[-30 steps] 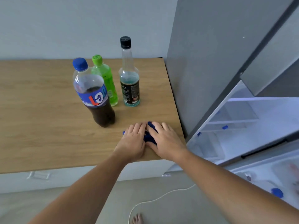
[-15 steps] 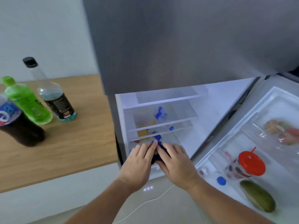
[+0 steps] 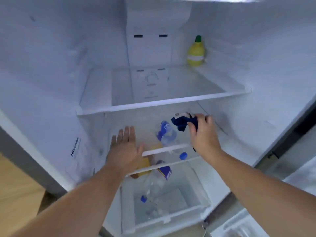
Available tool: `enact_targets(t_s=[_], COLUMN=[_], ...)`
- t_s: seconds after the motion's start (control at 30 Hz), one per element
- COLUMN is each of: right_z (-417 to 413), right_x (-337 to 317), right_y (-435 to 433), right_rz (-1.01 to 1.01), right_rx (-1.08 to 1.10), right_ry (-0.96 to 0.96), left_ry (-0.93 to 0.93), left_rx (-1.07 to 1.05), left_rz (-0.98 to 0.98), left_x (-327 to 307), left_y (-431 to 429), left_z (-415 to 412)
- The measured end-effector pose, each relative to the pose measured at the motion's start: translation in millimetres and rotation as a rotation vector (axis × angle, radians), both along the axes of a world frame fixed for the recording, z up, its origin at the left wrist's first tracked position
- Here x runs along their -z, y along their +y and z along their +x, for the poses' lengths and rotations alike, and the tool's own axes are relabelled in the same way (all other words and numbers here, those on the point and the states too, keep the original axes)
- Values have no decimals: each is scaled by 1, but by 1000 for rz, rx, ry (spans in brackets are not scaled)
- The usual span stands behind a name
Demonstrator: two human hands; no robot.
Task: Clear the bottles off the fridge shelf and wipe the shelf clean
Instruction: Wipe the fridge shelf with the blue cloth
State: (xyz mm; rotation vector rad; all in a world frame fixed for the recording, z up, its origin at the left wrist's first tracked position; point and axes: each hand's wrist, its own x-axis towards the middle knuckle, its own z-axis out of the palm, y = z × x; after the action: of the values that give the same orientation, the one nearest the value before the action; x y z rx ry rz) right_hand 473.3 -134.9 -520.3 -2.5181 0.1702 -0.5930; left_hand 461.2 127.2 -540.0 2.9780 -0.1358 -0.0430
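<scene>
I look into the open fridge. My right hand [image 3: 204,132] grips a dark blue cloth [image 3: 181,122] and holds it above the middle glass shelf [image 3: 165,149]. My left hand [image 3: 125,147] is flat, fingers apart, hovering over the left part of that shelf and holding nothing. Through the glass I see a clear water bottle with a blue label and cap [image 3: 166,135] lying on its side, and something yellow-orange [image 3: 145,164] partly hidden by my left hand. The upper shelf [image 3: 164,101] holds only a lemon-shaped yellow bottle [image 3: 195,52] at its back right.
A clear drawer [image 3: 164,219] at the bottom holds another plastic bottle with a blue cap [image 3: 153,185]. A wooden counter edge [image 3: 15,189] shows at lower left. The fridge door [image 3: 294,165] stands open on the right.
The view swung from the counter with the three bottles into the fridge. My hands have separated: the right one carried the blue cloth inside, the left one let go and spread open.
</scene>
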Motion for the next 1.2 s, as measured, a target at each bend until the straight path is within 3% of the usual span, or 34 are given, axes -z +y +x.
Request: enact_targets(t_s=[0.17,0.3,0.4,0.5,0.57,0.63,0.77,0.9,1.0,1.1,1.2], right_z=[36,29,68,90,73,49,63,115,114,136,170], right_x=[-2,2,7,10,26,30,11,13,16,13,4], right_y=[-12,-20,8,87,106,81,68,199,221,191,142], right_rz=[-100,-146,-142,-58,-210,-256,-105,-64,-145,-301,-370], right_rx=[7,-202,-221,-519,-672,-627,-319,-702,-858,-805,-536], right_ry=[334,356,372,336,239,241,281,317,335,311,381], left_ry=[72,38,43,1,-23,-20,-16,-48,-63,-37,-3], left_rx=[-97,-87,-80,-118,-159,-157,-138,-173,-213,-209,-194], left_rz=[76,97,75,60,44,66,60,32,39,69,85], left_x=[16,18,13,15,18,20,18,21,22,21,20], left_y=[-2,-3,-4,-1,4,6,6,6,6,5,6], left_z=[26,20,22,20,18,13,11,10,8,9,11])
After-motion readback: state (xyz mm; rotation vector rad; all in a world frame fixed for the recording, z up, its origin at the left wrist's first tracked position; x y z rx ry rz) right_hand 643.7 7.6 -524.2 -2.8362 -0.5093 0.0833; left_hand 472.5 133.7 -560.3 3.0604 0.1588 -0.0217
